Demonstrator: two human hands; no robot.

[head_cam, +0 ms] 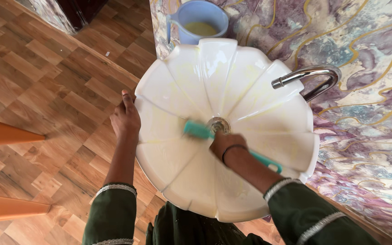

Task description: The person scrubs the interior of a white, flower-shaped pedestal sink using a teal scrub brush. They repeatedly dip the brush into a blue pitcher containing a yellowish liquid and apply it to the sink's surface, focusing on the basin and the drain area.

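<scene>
A white scalloped basin [250, 77] fills the middle of the view, with a metal drain [218, 123] at its centre. My right hand [225, 143] is inside the bowl, shut on a teal scrub brush [198, 130] whose head lies beside the drain and whose handle end [268, 163] sticks out behind my wrist. My left hand [124, 119] rests on the basin's left rim. Faint yellowish streaks show on the bowl's inner surface.
A chrome curved tap [311, 75] arches over the basin's right rim. A light blue jug [199, 20] with yellowish liquid stands on the marbled purple counter [368, 109] behind the basin. Wood-pattern floor [46, 81] lies to the left, with orange objects [1, 134] at the left edge.
</scene>
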